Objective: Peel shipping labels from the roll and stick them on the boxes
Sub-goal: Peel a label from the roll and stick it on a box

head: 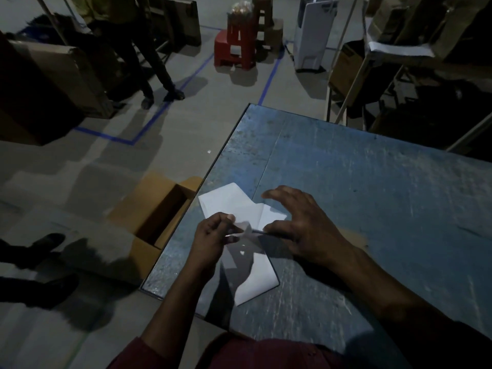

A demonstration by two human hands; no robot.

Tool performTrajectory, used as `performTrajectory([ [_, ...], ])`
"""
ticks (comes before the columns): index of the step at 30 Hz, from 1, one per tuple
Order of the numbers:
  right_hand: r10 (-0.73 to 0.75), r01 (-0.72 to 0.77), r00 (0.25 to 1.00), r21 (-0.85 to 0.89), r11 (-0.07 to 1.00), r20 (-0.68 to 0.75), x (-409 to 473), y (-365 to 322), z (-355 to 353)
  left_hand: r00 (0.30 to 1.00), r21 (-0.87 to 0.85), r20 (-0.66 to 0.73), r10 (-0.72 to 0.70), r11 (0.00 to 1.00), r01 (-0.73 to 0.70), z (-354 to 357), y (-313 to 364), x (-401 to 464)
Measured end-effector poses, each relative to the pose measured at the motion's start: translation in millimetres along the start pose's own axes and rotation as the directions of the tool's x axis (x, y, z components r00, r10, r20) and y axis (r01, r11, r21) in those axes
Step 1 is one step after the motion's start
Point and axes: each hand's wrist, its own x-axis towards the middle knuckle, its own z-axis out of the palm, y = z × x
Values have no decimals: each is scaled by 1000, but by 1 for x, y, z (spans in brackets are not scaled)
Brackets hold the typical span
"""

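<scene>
Our left hand (213, 233) pinches the curled edge of a white label (241, 230) between thumb and fingertips. Our right hand (300, 225) is spread, fingers relaxed and grasping nothing, thumb pressing on the label strip (258, 283). We see plain white sheets, glossy where lifted, lying at the near left corner of the blue table (372, 195). We count two white sheets overlapping, one open cardboard box (157, 209) on the floor beside the table, two red stools (234, 46) further off.

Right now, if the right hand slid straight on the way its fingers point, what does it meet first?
Probably the white label sheets: the right hand points left across the table, fingertips already over them. Height above them is unclear.
</scene>
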Motion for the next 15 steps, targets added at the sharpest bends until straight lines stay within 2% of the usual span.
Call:
performTrajectory([
  [3, -103, 103, 995, -5, 995, 8, -3, 11, -2, 993, -102, -34, -117, 988, 113, -8, 5, 2],
  [6, -136, 136, 990, 13, 991, -22, -5, 17, -2, 979, -150, -55, -197, 971, 186, -16, 6, 9],
  [11, -127, 140, 983, 90, 986, -136, -13, 21, -11, 962, -210, -122, -243, 954, 214, -23, 12, 17],
  [15, -164, 170, 979, 47, 984, -119, -20, 25, -23, 938, -214, -176, -298, 942, 260, -30, 10, 25],
])
